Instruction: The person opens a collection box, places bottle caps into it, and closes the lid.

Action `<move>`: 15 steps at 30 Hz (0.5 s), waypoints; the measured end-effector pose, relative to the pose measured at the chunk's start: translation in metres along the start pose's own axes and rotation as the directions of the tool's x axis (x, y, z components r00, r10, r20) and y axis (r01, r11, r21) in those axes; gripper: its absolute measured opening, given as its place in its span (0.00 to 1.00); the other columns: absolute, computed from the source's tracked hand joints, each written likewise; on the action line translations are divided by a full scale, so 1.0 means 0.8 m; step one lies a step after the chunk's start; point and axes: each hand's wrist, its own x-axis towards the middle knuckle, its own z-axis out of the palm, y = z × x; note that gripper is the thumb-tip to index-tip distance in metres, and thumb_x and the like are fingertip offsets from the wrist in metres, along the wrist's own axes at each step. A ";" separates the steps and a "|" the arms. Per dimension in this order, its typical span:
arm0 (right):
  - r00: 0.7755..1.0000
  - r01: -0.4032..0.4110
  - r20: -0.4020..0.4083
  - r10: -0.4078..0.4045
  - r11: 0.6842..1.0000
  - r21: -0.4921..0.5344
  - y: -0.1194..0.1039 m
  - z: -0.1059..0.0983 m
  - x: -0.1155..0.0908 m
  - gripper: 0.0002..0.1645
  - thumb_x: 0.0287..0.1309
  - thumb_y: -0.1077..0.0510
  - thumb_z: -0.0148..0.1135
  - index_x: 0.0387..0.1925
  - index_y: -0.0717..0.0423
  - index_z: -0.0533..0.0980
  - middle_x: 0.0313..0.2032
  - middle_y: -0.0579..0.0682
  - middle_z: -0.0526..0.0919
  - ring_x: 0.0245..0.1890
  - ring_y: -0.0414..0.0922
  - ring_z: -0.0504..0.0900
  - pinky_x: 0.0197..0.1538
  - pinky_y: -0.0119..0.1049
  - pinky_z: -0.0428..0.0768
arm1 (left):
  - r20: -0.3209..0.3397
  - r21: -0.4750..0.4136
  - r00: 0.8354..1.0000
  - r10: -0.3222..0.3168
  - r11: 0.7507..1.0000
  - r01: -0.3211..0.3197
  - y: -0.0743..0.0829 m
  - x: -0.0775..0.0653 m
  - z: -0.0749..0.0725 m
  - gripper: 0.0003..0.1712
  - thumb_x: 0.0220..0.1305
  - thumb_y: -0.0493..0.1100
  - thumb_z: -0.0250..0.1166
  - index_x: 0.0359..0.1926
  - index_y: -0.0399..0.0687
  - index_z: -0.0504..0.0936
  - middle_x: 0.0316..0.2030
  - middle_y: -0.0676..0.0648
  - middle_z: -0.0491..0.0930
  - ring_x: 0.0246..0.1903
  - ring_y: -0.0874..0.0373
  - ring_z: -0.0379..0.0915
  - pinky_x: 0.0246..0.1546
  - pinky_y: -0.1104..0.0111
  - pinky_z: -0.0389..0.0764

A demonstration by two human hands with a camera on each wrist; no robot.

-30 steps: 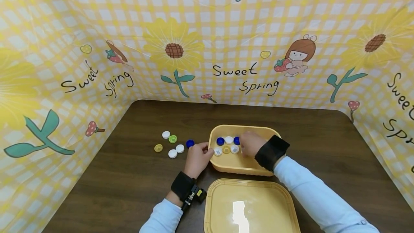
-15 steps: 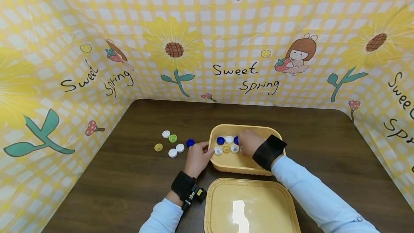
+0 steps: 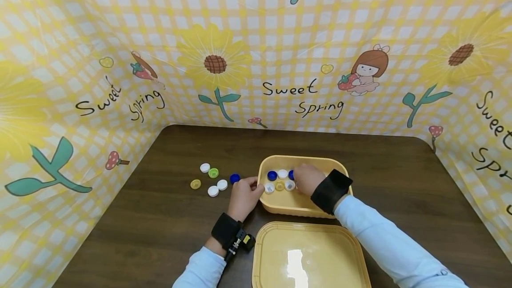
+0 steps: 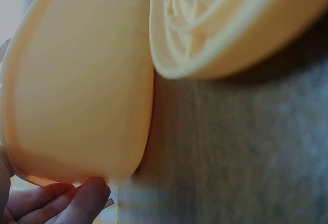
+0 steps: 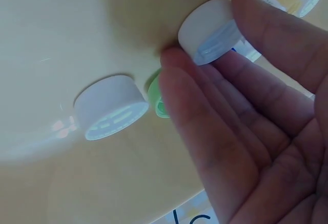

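Observation:
Inside the yellow plastic box [image 3: 320, 202], my right hand [image 3: 309, 179] pinches a white bottle cap [image 5: 210, 32] between thumb and fingers. Another white cap [image 5: 110, 106] and a green cap [image 5: 160, 98] lie by the fingers in the right wrist view; in the head view my hand covers them. To the hand's left sit two rows of caps, among them a blue cap [image 3: 272, 175], a white cap [image 3: 282, 174] and a yellow cap [image 3: 279, 186]. My left hand [image 3: 244, 197] grips the box's left end, with the thumb [image 4: 95, 196] against the wall.
Loose caps lie on the dark wooden table [image 3: 132, 230] left of the box: a blue cap [image 3: 234, 178], a green cap [image 3: 213, 173], a gold cap [image 3: 195, 184] and several white ones. A yellow lid [image 3: 320, 257] lies in front. Checked cloth [image 3: 280, 34] surrounds the table.
My right hand and forearm have shifted slightly left inside the box. The left hand stays at the box's end, and the loose caps have not moved.

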 end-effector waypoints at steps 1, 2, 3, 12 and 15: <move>1.000 0.001 0.000 -0.001 1.000 0.002 0.001 0.001 0.000 0.09 0.43 0.68 0.68 0.19 0.56 0.75 0.18 0.46 0.71 0.18 0.44 0.68 0.23 0.35 0.68 | -0.001 0.001 1.000 0.000 1.000 0.000 0.000 0.000 0.000 0.17 0.58 0.36 0.62 0.47 0.33 0.84 0.30 0.46 0.84 0.26 0.62 0.77 0.28 0.69 0.79; 1.000 0.001 0.001 -0.001 1.000 0.007 0.001 0.001 0.000 0.09 0.43 0.68 0.68 0.19 0.56 0.75 0.17 0.45 0.71 0.18 0.44 0.68 0.23 0.35 0.68 | 0.000 0.002 1.000 0.002 1.000 -0.002 -0.001 0.000 0.000 0.17 0.58 0.36 0.62 0.47 0.33 0.84 0.30 0.47 0.84 0.26 0.62 0.77 0.28 0.69 0.79; 1.000 -0.001 0.003 0.001 1.000 0.013 0.001 0.000 -0.001 0.09 0.43 0.68 0.68 0.18 0.56 0.75 0.17 0.45 0.71 0.17 0.44 0.68 0.22 0.35 0.67 | -0.001 0.004 1.000 0.003 1.000 -0.003 -0.001 0.000 0.001 0.17 0.57 0.36 0.62 0.47 0.33 0.85 0.30 0.47 0.84 0.26 0.62 0.76 0.28 0.69 0.79; 1.000 -0.002 -0.004 0.002 0.999 0.052 -0.001 -0.004 -0.004 0.14 0.42 0.69 0.68 0.13 0.53 0.73 0.14 0.45 0.69 0.15 0.42 0.64 0.20 0.34 0.63 | -0.002 0.007 1.000 -0.006 1.000 0.006 -0.001 0.000 0.001 0.17 0.58 0.36 0.62 0.47 0.34 0.85 0.30 0.47 0.84 0.26 0.62 0.77 0.28 0.69 0.79; 1.000 0.007 -0.010 -0.006 0.998 0.055 0.000 -0.004 -0.004 0.15 0.42 0.69 0.68 0.12 0.53 0.73 0.13 0.44 0.68 0.14 0.42 0.63 0.20 0.34 0.63 | -0.001 0.007 1.000 -0.006 1.000 0.006 -0.001 0.000 0.001 0.17 0.57 0.36 0.62 0.47 0.33 0.84 0.30 0.47 0.84 0.27 0.62 0.77 0.28 0.69 0.79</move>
